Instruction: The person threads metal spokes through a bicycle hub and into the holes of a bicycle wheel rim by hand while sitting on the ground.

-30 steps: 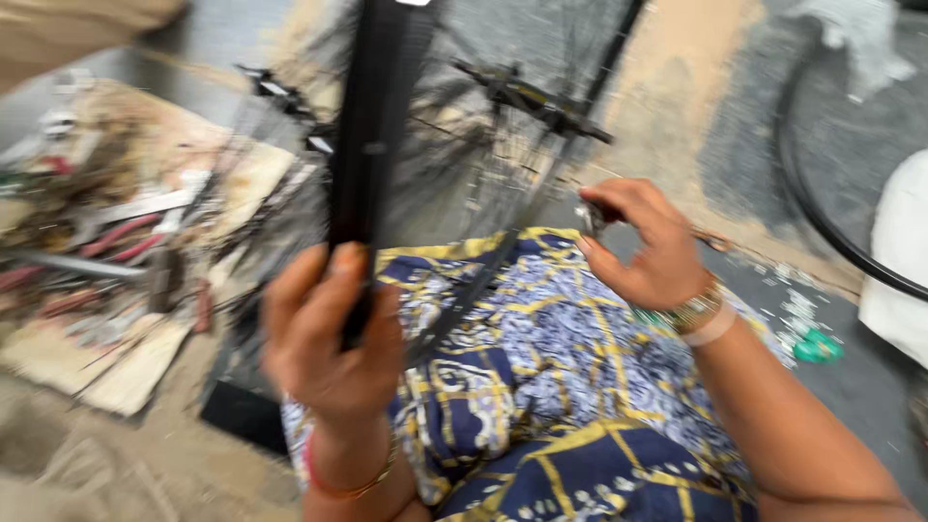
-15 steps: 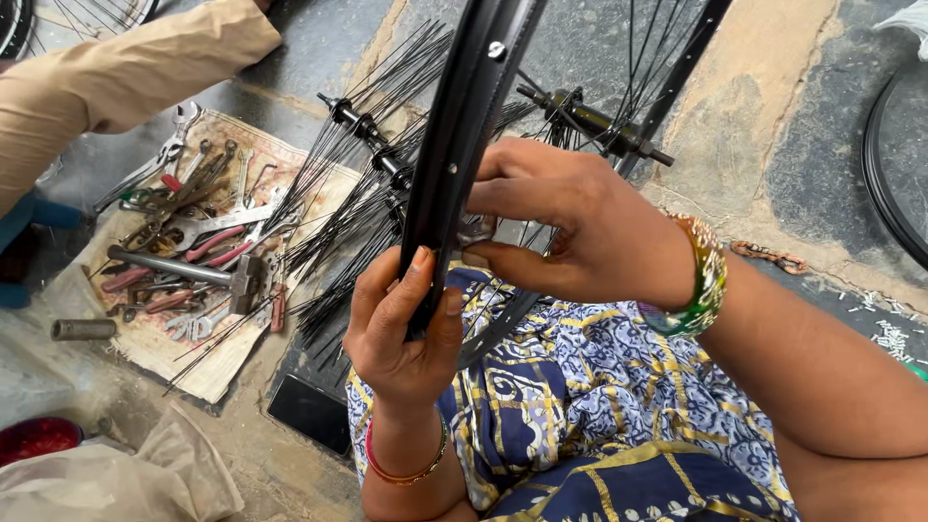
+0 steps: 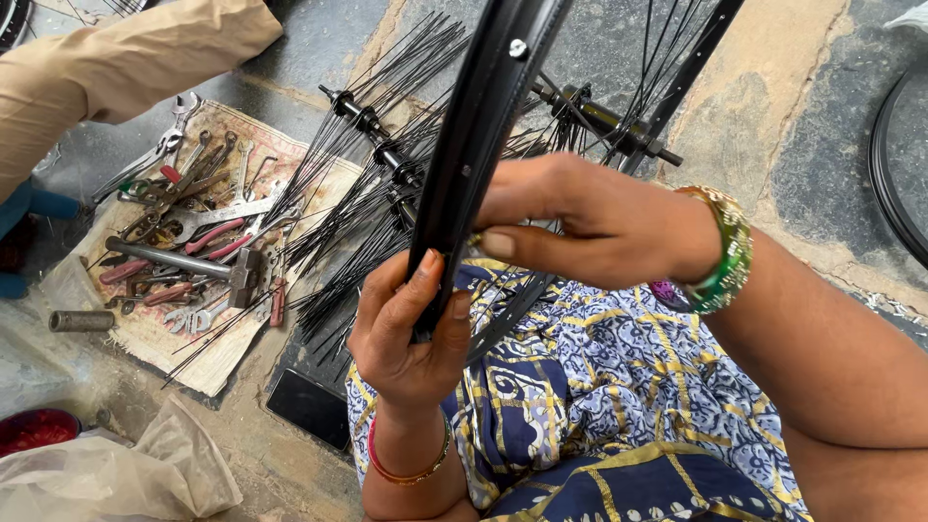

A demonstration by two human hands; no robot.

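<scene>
Far left, up top: a tan sleeve (image 3: 116,63) of another person, reaching in over the concrete floor (image 3: 793,145). Below it, a worn cloth sack (image 3: 208,353) spread flat, loaded with a heap of steel spanners and red-handled pliers (image 3: 188,227) and a grey metal hammer (image 3: 179,261). Just off the sack's left edge, a short grey metal cylinder (image 3: 82,320); lower left corner, a red bowl (image 3: 34,430) beside a crumpled clear plastic bag (image 3: 126,474). Right of the sack, a bundle of thin black spokes (image 3: 372,208) fanning from black hubs, lying on the floor, and under it a flat black slab (image 3: 309,406).

Centre: left hand (image 3: 411,329), fingers closed around the lower part of the black metal bicycle wheel rim (image 3: 478,126), thumb pressed on its near face, red and gold bangles at the wrist. Rim held upright and tilted, edge-on, rising from the lap to the top edge, above a blue and yellow patterned garment (image 3: 580,387). Right hand (image 3: 580,227), touching the rim from the right, fingers curled and pinched together against its side; whatever is pinched there too small to tell. Green and gold bangle (image 3: 725,251) on that wrist. Far right, curve of a black tyre (image 3: 894,184) on the floor.
</scene>
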